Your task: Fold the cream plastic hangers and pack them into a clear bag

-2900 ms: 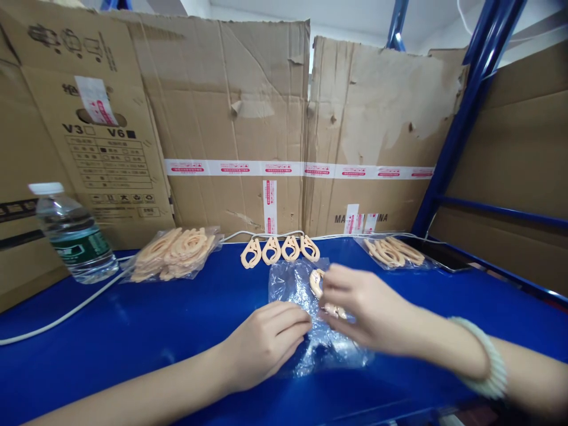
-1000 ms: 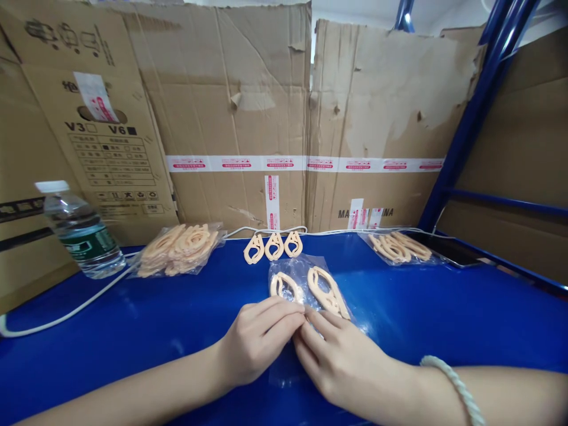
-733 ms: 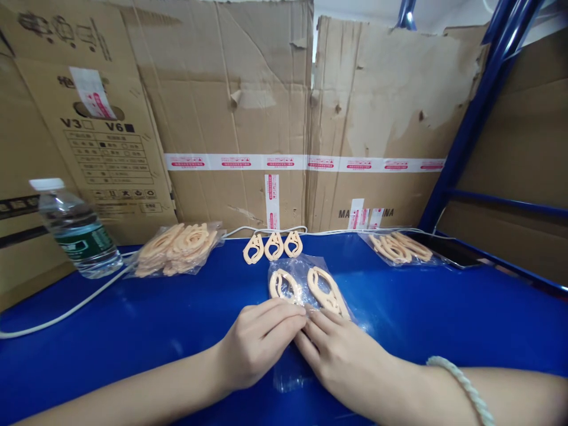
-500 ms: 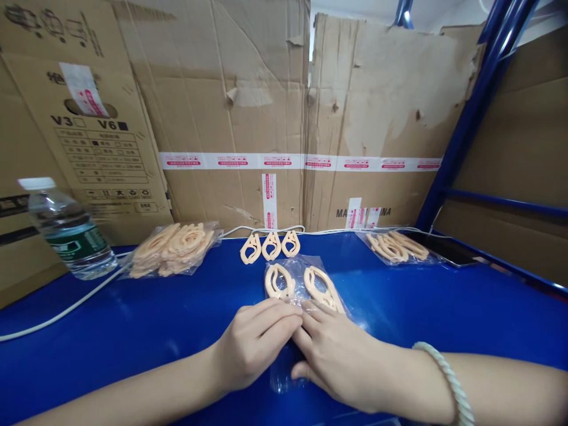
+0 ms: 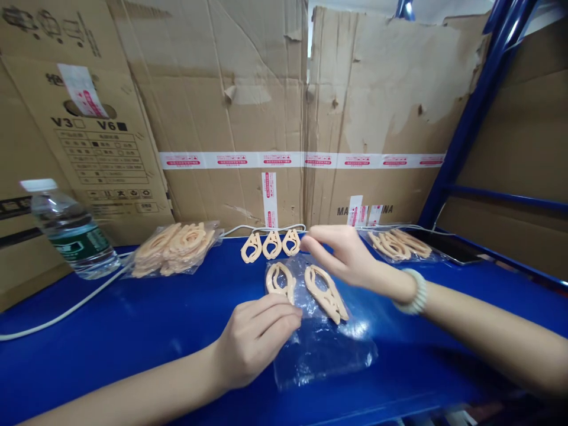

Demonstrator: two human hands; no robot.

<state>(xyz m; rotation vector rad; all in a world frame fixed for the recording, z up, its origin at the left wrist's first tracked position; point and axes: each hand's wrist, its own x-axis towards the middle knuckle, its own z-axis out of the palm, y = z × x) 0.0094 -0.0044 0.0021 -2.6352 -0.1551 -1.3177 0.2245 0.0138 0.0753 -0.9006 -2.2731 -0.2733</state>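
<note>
Three beige folded hangers point(image 5: 271, 236) are lying side by side on the blue tabletop point(image 5: 177, 313), their narrow ends pointing toward the cardboard panels point(image 5: 235, 118). Two bagged hangers point(image 5: 329, 306) are lying nearer the person, apparently inside the clear plastic bag point(image 5: 323, 361), loops facing away; the left one is running partly under the left hand point(image 5: 255, 337). That hand is pressing its fingers together at the bag's left side and seems to be pinching the film; whether it is also gripping the hanger's near end is hidden. The right hand point(image 5: 344, 254) is hovering beyond the bagged pair, thumb and index finger pointing toward the rightmost hanger of the row; whether they are touching it or closing on anything cannot be told. Each hanger is probably behaving as a light, stiff plastic part, smooth and slightly slippery, with slim sections likely to be tolerating little sideways bending; an operator should be gripping the loop's outer rim between thumb and index finger. The film is presumably behaving as thin, limp and slippery, so fingers should be holding it by an edge.
</note>
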